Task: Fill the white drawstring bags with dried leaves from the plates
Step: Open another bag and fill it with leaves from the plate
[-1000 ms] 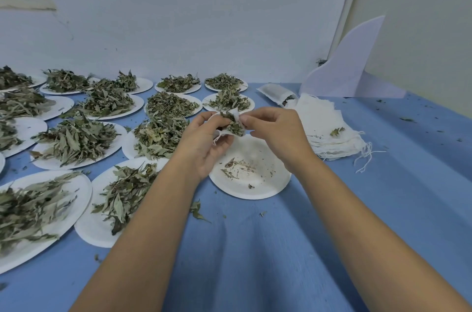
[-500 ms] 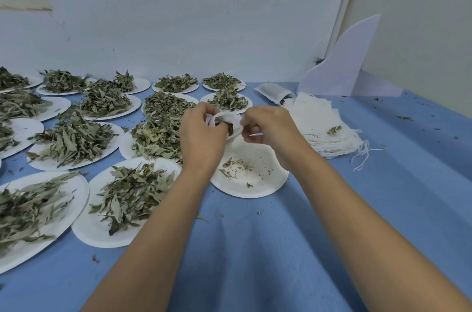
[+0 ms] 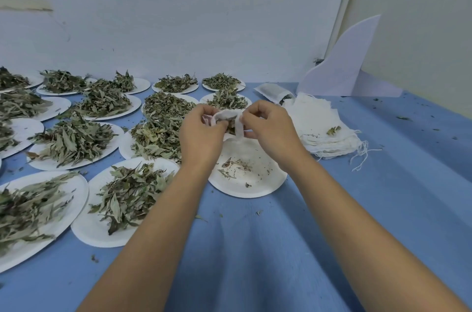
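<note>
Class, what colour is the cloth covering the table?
Plain blue tablecloth, clearest in the head view.

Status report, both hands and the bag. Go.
Left hand and right hand both grip the white bag, leaves inside. Plate below nearly emptied. Nothing in the way.

We find no legible text, label, brand, number or sign on the paper plates, the cloth bags, the white board or the wall.
</note>
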Tool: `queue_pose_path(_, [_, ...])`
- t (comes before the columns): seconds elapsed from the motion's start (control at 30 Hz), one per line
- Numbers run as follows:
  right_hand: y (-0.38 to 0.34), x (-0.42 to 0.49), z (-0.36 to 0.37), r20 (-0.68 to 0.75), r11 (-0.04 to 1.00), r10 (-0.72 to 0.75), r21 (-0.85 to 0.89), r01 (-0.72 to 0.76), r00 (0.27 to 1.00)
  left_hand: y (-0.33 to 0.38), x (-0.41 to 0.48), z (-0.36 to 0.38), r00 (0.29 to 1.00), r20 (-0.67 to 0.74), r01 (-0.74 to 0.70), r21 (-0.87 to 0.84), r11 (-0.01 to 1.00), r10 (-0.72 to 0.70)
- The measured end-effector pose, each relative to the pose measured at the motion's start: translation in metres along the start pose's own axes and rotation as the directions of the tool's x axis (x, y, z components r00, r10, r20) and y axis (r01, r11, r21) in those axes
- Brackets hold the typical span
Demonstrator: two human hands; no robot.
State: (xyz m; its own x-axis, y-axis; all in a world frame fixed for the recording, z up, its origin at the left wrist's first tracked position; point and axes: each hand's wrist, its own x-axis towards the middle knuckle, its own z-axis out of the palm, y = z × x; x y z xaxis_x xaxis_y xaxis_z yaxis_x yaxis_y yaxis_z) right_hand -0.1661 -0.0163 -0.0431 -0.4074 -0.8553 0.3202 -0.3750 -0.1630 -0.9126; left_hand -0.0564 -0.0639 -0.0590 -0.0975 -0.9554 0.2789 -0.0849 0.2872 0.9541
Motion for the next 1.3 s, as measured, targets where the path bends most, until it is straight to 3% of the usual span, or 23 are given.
queue_pose_path(0.17, [-0.007, -0.003, 0.003, 0.185, 0.978, -0.014, 0.207, -0.025, 0.983, -0.003, 0.004, -0.004, 0.985, -0.147, -0.076, 0.129, 0.989, 0.095])
queue_pose_path(0.27, [-0.002, -0.002, 0.003, 0.093, 0.979, 0.012, 0.203, -0.031, 0.996, -0.001, 0.003, -0.002, 0.992, -0.101, -0.065, 0.088, 0.994, 0.074])
queue_pose_path(0.4, [0.006, 0.001, 0.003, -0.027, 0.998, 0.02, 0.06, -0.019, 0.999, 0.006, 0.001, 0.002, 1.0, 0.0, 0.009, -0.085, 0.996, -0.009])
queue_pose_path(0.53, [0.002, -0.002, 0.004, 0.054, 0.987, -0.008, 0.158, 0.0, 0.999, 0.001, 0.0, 0.0, 0.99, -0.089, -0.109, 0.044, 0.993, 0.113])
queue_pose_path(0.63, [-0.003, -0.006, 0.003, 0.161, 0.955, -0.037, 0.296, -0.013, 0.986, -0.003, 0.002, -0.002, 0.979, -0.178, -0.086, 0.08, 0.993, 0.099])
queue_pose_path(0.7, [-0.004, -0.007, 0.004, 0.161, 0.953, -0.037, 0.302, -0.014, 0.986, -0.003, 0.003, -0.004, 0.974, -0.199, -0.091, 0.077, 0.993, 0.105])
queue_pose_path(0.93, [0.005, -0.002, 0.003, -0.013, 0.992, 0.001, 0.129, 0.001, 1.0, 0.001, 0.003, 0.001, 0.998, 0.058, 0.023, -0.144, 0.989, -0.014])
queue_pose_path(1.0, [0.005, -0.003, 0.003, -0.006, 0.994, -0.008, 0.108, 0.008, 1.0, -0.001, 0.003, 0.002, 0.999, 0.042, -0.02, -0.064, 0.998, 0.023])
queue_pose_path(1.13, [0.002, -0.005, 0.004, 0.059, 0.972, -0.067, 0.227, 0.052, 0.996, -0.007, 0.003, 0.001, 0.997, -0.065, -0.037, 0.072, 0.997, 0.041])
queue_pose_path(1.23, [-0.001, -0.006, 0.004, 0.079, 0.953, -0.056, 0.302, 0.029, 0.995, -0.005, 0.004, 0.0, 0.999, -0.033, -0.002, 0.007, 1.0, 0.002])
queue_pose_path(1.3, [-0.001, -0.007, 0.003, 0.01, 0.948, -0.038, 0.317, 0.033, 0.999, 0.0, 0.003, -0.001, 0.998, 0.031, 0.062, -0.123, 0.99, -0.059])
